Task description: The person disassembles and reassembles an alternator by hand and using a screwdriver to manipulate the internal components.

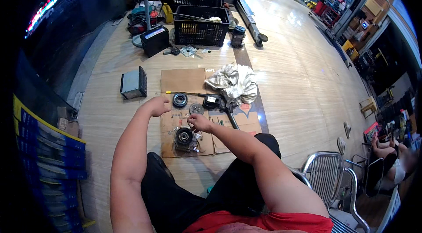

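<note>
My left hand [157,106] is over the left edge of a flattened cardboard sheet [182,81], fingers stretched out and apart with nothing in them. Just right of it lies a black ring-shaped pulley [179,100]. My right hand [200,123] is closed in a pinch; anything in its fingertips is too small to make out. Below those fingertips sits a round machine part with a black rim and a metal hub [184,135]. Beyond my right hand a flat grey metal disc [196,109] rests on the cardboard.
A black power tool [213,101] and a crumpled pale cloth [235,83] lie right of the disc. Farther off stand a grey box [132,84], a black battery [154,40] and a black crate [201,28]. A metal chair [325,171] is at my right; a person sits beyond it.
</note>
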A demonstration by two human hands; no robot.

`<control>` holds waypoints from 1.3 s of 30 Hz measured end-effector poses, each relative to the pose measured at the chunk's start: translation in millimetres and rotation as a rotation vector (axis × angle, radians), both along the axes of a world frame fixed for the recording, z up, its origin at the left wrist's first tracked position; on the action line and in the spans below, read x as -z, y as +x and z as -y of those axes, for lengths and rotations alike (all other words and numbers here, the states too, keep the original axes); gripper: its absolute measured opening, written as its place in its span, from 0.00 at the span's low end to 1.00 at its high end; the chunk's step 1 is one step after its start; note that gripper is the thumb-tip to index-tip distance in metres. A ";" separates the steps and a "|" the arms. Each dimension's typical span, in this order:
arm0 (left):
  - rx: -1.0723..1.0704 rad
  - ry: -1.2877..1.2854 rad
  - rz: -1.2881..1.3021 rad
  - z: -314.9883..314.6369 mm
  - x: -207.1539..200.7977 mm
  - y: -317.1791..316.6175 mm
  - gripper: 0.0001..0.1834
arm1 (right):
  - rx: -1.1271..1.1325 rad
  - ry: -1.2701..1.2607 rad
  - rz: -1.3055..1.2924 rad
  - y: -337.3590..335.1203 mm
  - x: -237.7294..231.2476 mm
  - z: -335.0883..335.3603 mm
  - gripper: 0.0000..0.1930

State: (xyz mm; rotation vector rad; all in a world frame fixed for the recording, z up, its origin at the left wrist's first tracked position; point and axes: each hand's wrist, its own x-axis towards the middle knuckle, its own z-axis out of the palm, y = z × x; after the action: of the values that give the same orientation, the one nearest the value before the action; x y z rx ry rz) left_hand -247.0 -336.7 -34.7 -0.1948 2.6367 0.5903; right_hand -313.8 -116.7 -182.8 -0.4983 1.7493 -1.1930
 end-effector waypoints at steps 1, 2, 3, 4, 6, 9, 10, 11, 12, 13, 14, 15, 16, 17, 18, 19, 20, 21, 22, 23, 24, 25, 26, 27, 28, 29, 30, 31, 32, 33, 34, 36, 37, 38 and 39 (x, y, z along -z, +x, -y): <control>0.009 -0.008 -0.004 -0.3 1.0 -0.5 0.28 | 0.027 -0.012 0.035 1.0 -0.1 -0.3 0.12; 0.016 -0.016 -0.008 0.3 1.7 -0.4 0.28 | 0.052 -0.024 0.070 1.9 0.0 -0.7 0.11; 0.023 -0.024 -0.013 0.8 2.4 -0.2 0.28 | 0.077 -0.036 0.105 2.7 0.1 -1.0 0.11; 0.020 -0.020 -0.016 1.5 3.1 0.2 0.28 | 0.094 -0.047 0.135 3.3 0.3 0.0 0.11; 0.020 -0.012 -0.024 0.1 2.5 -0.8 0.28 | 0.135 -0.070 0.195 1.6 3.1 -0.6 0.11; 0.017 0.006 -0.019 0.0 0.4 0.9 0.28 | 0.145 -0.084 0.231 1.7 3.3 -1.7 0.11; 0.025 0.006 -0.039 2.9 5.1 1.0 0.28 | 0.146 -0.084 0.231 2.2 2.8 -0.4 0.11; 0.033 0.005 -0.060 5.0 8.8 0.8 0.28 | 0.148 -0.084 0.231 2.2 3.2 0.6 0.11; 0.042 0.004 -0.080 7.4 12.4 0.7 0.29 | 0.150 -0.084 0.231 2.4 3.5 1.7 0.11; 0.040 -0.004 -0.081 9.9 15.7 0.6 0.29 | 0.144 -0.089 0.225 2.6 3.7 2.5 0.11; 0.042 -0.009 -0.083 7.7 14.5 -0.5 0.29 | 0.144 -0.091 0.219 1.5 5.0 1.1 0.12; 0.045 -0.015 -0.084 5.2 13.2 -2.0 0.29 | 0.143 -0.094 0.214 0.7 6.2 -0.1 0.12; 0.036 -0.017 -0.063 3.8 11.5 -2.5 0.28 | 0.141 -0.087 0.185 0.1 7.5 0.1 0.13; 0.028 -0.018 -0.043 -1.4 1.2 -0.5 0.28 | 0.141 -0.078 0.155 -0.2 8.3 0.2 0.14; 0.022 -0.019 -0.022 -5.8 -3.9 -1.0 0.28 | 0.141 -0.069 0.126 -0.7 8.9 -0.8 0.16; 0.019 -0.009 -0.027 -6.1 -0.6 -3.5 0.28 | 0.135 -0.053 0.092 -1.2 9.7 -3.2 0.17; 0.010 -0.002 -0.032 -2.4 1.2 -1.6 0.28 | 0.122 -0.039 0.060 0.3 8.9 -2.5 0.19; 0.001 0.005 -0.037 -0.3 3.4 -0.6 0.28 | 0.111 -0.024 0.027 1.4 8.1 -1.9 0.20; -0.002 0.013 -0.032 0.5 6.5 -0.4 0.28 | 0.093 -0.018 0.015 0.7 7.2 -1.2 0.22; -0.007 0.020 -0.028 0.7 5.9 0.4 0.28 | 0.088 -0.009 -0.008 1.5 6.2 -0.7 0.22; -0.012 0.029 -0.024 1.2 7.1 0.9 0.28 | 0.082 0.001 -0.031 3.3 5.9 -0.8 0.23; -0.014 0.035 -0.024 3.4 10.7 1.7 0.28 | 0.075 0.012 -0.054 5.4 6.1 -0.3 0.23; -0.012 0.032 -0.028 2.7 7.2 1.1 0.28 | 0.098 -0.010 -0.059 5.0 7.0 -0.4 0.24; -0.012 0.029 -0.032 1.3 3.9 0.0 0.28 | 0.069 -0.013 -0.150 3.7 7.8 -0.6 0.23; -0.009 0.015 -0.029 -0.7 -0.1 -1.3 0.28 | 0.039 -0.015 -0.241 2.0 8.5 -0.8 0.23; -0.009 0.012 -0.023 -0.6 1.4 -0.8 0.28 | 0.007 -0.005 -0.330 2.5 10.7 -0.5 0.23; -0.009 0.008 -0.017 -0.9 2.2 -0.8 0.29 | -0.002 0.009 -0.418 2.8 12.7 -0.3 0.22; -0.006 0.014 -0.011 -1.5 2.4 -1.9 0.29 | -0.010 0.024 -0.426 1.1 13.8 -1.8 0.23; -0.006 0.018 -0.002 -0.6 2.2 -1.8 0.29 | -0.021 0.034 -0.431 1.1 13.5 -1.1 0.24; -0.007 0.020 0.007 0.2 2.4 -1.4 0.29 | -0.032 0.044 -0.436 1.3 13.0 -0.1 0.25; -0.006 0.019 -0.001 1.6 4.0 -0.5 0.29 | -0.046 0.035 -0.488 2.3 12.4 0.5 0.24; 0.003 0.016 -0.023 2.3 5.7 -1.5 0.29 | -0.070 0.016 -0.598 1.0 13.7 -0.9 0.22; 0.005 0.018 -0.020 2.2 5.7 -2.8 0.29 | -0.081 0.041 -0.635 -0.7 13.8 -1.9 0.23; 0.004 0.019 -0.012 2.9 6.7 -2.1 0.29 | -0.094 0.064 -0.667 0.1 12.6 -2.1 0.23; 0.003 0.020 -0.004 3.5 7.1 -1.4 0.29 | -0.108 0.088 -0.699 0.8 11.3 -2.3 0.24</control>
State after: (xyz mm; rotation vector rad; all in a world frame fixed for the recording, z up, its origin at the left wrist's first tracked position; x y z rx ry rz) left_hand -248.5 -340.2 -41.8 -0.1842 2.6330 0.6168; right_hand -313.0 -114.4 -194.1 -1.0306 2.3061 -0.9113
